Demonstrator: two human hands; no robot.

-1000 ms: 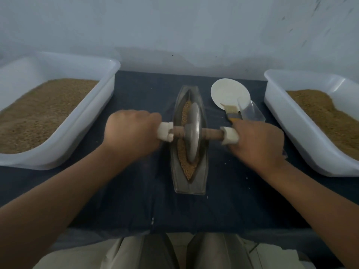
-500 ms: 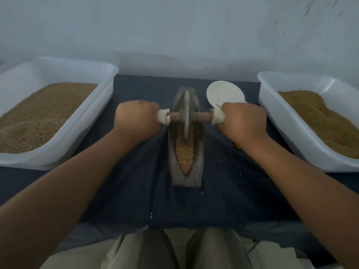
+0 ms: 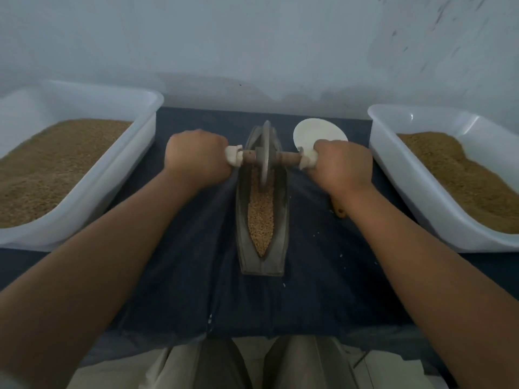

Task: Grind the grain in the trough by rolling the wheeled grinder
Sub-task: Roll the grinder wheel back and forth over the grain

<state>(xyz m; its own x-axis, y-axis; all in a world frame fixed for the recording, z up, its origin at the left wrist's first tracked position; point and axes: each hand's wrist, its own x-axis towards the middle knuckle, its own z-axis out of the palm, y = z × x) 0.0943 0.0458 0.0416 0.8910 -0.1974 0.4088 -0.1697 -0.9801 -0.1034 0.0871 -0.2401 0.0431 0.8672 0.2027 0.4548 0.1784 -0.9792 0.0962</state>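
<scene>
A narrow boat-shaped metal trough (image 3: 281,220) lies lengthwise on the dark cloth, holding tan grain (image 3: 260,220) in its groove. The wheeled grinder (image 3: 265,157), a metal disc on a wooden axle with white-wrapped ends, stands upright in the far half of the trough. My left hand (image 3: 196,158) grips the axle's left end and my right hand (image 3: 341,161) grips its right end. Grain under the disc is hidden.
A white tub (image 3: 134,147) of brown grain stands at the left, another white tub (image 3: 393,153) at the right. A white round lid (image 3: 314,133) lies beyond my right hand. A small wooden handle (image 3: 338,210) shows under my right wrist. The wall is close behind.
The grinder has rolled away from me, from the trough's middle to its far half. Both hands moved forward with it and keep their grip.
</scene>
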